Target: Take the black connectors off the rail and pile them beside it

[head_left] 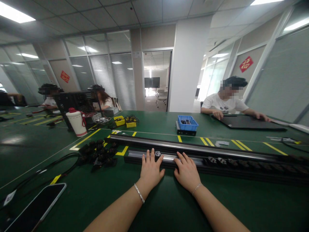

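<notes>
Resting flat on the near edge of a long black rail assembly (212,158), seen from the head camera: left hand (150,170) palm down, fingers spread apart and stretched toward 12 o'clock, tips touching the silvery strip of the rail beside a small black block (157,154). Lay just beside it at 3 o'clock, the right hand (187,172), also open and palm down, fingers loosely splayed over the same strip, gripping nothing. Wore a thin bracelet on each wrist.

Ran across the green table (169,203) from about 9 o'clock to 3 o'clock, that rail, directly at 12 o'clock of both hands, with a second dark bar (193,146) parallel behind it. Sat at 9 o'clock of the left hand, near the rail's end, a heap of small black parts (100,153). Lay at 8 o'clock, near the table edge, a dark phone (36,209) with a black cable (48,167) curving past it.

Stood farther off at 10 o'clock a white jug with a red lid (77,122) and two yellow bins (125,121); at 12 o'clock, beyond the bars, a blue bin (187,123). Sat at 2 o'clock a person in a white shirt (224,103), hands on a flat black panel (251,123). Sat at 10 o'clock, well apart, two more people (72,98).
</notes>
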Action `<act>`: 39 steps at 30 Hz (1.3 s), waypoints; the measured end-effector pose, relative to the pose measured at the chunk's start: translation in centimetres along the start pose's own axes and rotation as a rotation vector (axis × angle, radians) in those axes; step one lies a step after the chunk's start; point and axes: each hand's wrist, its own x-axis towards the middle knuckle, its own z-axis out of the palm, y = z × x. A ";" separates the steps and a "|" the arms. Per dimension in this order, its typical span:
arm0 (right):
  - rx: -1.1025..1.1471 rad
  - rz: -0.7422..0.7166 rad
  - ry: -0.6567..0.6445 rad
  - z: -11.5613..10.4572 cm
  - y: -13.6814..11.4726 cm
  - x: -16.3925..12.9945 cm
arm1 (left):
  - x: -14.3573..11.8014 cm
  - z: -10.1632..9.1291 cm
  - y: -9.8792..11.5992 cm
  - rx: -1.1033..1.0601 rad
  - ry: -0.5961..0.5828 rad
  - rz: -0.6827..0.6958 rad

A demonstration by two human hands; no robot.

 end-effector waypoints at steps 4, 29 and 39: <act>0.000 0.004 0.000 0.0 0.0 -0.1 | 0.2 0.0 -0.1 -0.005 -0.016 -0.010; 0.006 0.012 0.002 0.1 0.0 0.0 | 0.4 -0.7 -1.4 0.045 -0.086 -0.009; 0.010 0.021 -0.019 -0.1 0.0 0.0 | 0.1 -0.8 -1.8 0.046 -0.130 -0.033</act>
